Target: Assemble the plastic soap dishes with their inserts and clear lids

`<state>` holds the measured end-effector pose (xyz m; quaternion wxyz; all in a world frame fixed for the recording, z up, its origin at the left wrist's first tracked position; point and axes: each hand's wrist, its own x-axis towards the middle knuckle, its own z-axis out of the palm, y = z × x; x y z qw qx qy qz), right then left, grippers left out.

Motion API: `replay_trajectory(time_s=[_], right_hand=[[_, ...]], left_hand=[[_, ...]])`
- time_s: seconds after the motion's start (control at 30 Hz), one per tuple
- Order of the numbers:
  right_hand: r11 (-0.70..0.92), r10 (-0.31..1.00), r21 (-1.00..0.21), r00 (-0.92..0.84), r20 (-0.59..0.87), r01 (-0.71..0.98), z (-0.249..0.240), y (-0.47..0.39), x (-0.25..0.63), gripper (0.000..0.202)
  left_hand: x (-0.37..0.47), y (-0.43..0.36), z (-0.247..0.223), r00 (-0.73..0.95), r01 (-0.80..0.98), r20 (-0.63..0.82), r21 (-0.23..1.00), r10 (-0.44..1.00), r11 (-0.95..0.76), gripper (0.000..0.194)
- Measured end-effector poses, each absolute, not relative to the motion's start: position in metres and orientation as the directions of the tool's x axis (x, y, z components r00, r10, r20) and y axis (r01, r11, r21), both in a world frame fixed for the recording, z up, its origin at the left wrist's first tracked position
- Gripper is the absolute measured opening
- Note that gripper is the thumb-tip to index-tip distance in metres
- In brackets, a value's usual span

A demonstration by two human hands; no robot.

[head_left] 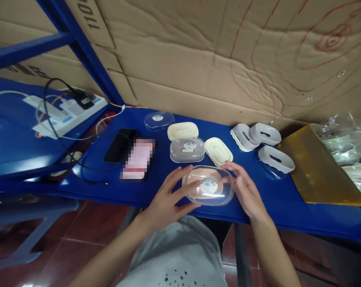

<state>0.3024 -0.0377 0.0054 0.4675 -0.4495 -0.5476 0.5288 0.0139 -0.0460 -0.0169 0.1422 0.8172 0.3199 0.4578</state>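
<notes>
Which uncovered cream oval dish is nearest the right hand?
The cream oval plastic dish just beyond the right hand; the other uncovered cream dish lies farther back and left.

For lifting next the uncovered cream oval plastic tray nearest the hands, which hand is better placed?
Probably the right hand: its fingers are beside that cream oval tray; the left hand is farther.

At the back, tall brown cardboard (183, 59) full of creases, with wavy red lines (332, 39) on the right and big black numbers (90, 14) at the top left. Under it, a long blue table (288, 203). On the left, thick blue bars (89, 61). Down low, shiny dark red floor tiles (61, 257) and a blue-grey stool (34, 209).
</notes>
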Motion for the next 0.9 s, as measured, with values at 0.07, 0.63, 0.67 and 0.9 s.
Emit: replay_trajectory(time_s=[0.07,0.63,0.67,0.9], right_hand=[[0.264,0.958,-0.944,-0.168,0.233,0.196,-0.004,-0.045,0.307,0.06],[0.625,0.777,-0.427,-0.472,0.417,0.653,-0.025,-0.063,0.305,0.039],[0.629,0.773,-0.411,-0.475,0.42,0.66,-0.026,-0.064,0.305,0.039],[0.659,0.742,-0.316,-0.522,0.421,0.683,-0.029,-0.068,0.307,0.042]], left_hand=[[0.013,-0.047,-0.021,0.347,0.431,0.62,0.562,0.704,-0.706,0.052],[0.01,-0.048,-0.034,0.447,0.486,0.435,0.616,0.782,-0.62,0.031],[0.011,-0.049,-0.034,0.459,0.491,0.45,0.591,0.766,-0.641,0.031],[0.01,-0.048,-0.034,0.541,0.545,0.559,0.335,0.628,-0.769,0.03]])
